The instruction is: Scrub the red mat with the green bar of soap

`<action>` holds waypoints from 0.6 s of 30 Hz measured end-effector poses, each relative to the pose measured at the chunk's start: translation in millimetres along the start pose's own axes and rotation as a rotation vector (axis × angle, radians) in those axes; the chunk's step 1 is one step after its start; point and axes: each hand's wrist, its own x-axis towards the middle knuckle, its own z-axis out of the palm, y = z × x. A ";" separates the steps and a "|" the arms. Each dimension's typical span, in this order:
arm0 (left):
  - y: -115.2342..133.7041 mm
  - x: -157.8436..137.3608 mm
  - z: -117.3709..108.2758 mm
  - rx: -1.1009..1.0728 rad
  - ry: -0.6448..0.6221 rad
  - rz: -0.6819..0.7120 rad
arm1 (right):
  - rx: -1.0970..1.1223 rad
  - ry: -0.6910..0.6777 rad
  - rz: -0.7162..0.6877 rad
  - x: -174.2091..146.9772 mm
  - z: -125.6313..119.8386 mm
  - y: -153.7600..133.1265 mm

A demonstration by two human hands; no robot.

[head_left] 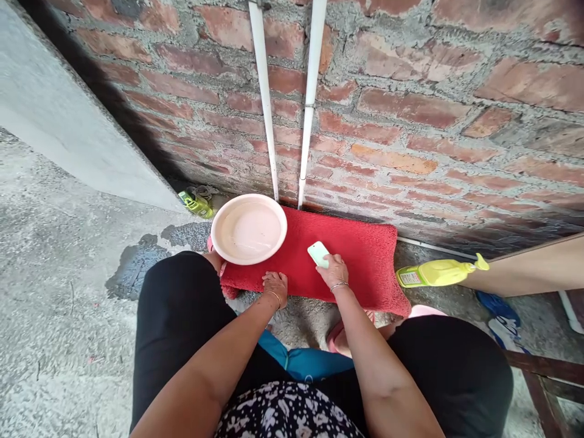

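Observation:
A red rug [347, 243] lies spread over a low support that it mostly hides. My right hand [334, 272] is closed around the near end of a pale green scrub brush [318, 252], which rests on the rug's middle; its underside is hidden. Near the front edge, my left hand [275, 286] presses down on the rug with nothing in it, its fingers slightly apart. Beyond that hand, a pale pink basin [249, 230] with water in it sits on the rug's left end.
A yellow pump bottle [433, 273] lies at the right, and a yellow-green bottle [197, 204] is left of the basin. Behind the rug rises a brick wall [392, 121] with two white pipes [310, 109]. Blue and white footwear [502, 319] and a wooden frame [542, 377] are at right.

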 end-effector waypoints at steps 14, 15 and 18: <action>5.6 4.2 -2.0 0.216 0.021 -0.033 | 0.254 0.248 0.876 -43.5 -39.3 130.9; 5.6 4.9 -1.7 0.212 0.022 -0.036 | 0.296 0.290 0.935 -48.1 -41.4 138.8; 5.4 7.1 0.1 0.189 0.039 -0.040 | 0.377 0.366 0.991 -52.1 -42.9 144.5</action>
